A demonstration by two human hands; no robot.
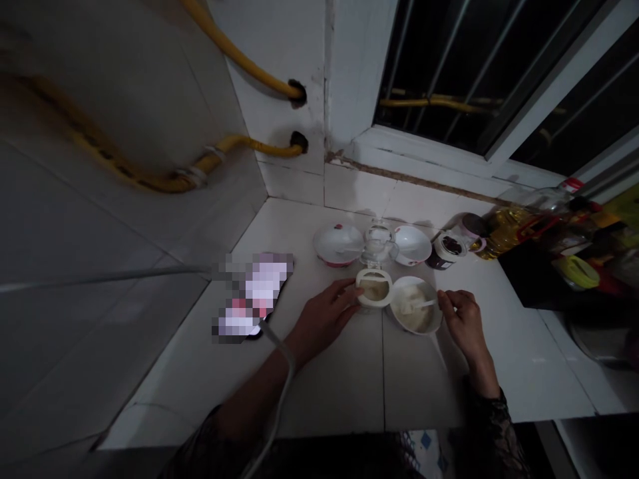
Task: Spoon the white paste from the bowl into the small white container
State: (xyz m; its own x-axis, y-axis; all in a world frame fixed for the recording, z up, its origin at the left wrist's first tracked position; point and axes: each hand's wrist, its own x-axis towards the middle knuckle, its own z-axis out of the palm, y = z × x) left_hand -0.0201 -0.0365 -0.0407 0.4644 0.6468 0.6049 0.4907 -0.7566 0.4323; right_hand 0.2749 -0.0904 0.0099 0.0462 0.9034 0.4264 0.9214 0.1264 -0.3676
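Observation:
My left hand (322,318) grips the left side of a small tub with a cream-white rim (375,274), its thumb and fingers against the edge. Pale contents show inside the tub. Just right of it sits a white bowl (399,324) holding a whitish, powdery or pasty mass (410,299). My right hand (464,326) is closed in a pinch at the bowl's right rim, on the handle of a white spoon (425,304). The spoon's tip rests in the pale mass.
Behind are two white bowls (339,258) (422,249) with a clear glass jar (378,249) between them. A dark-filled jar (446,253) and oil bottles (504,226) stand right. A lit phone (269,286) with a cable (287,359) lies left. Yellow hoses (239,143) run along the wall.

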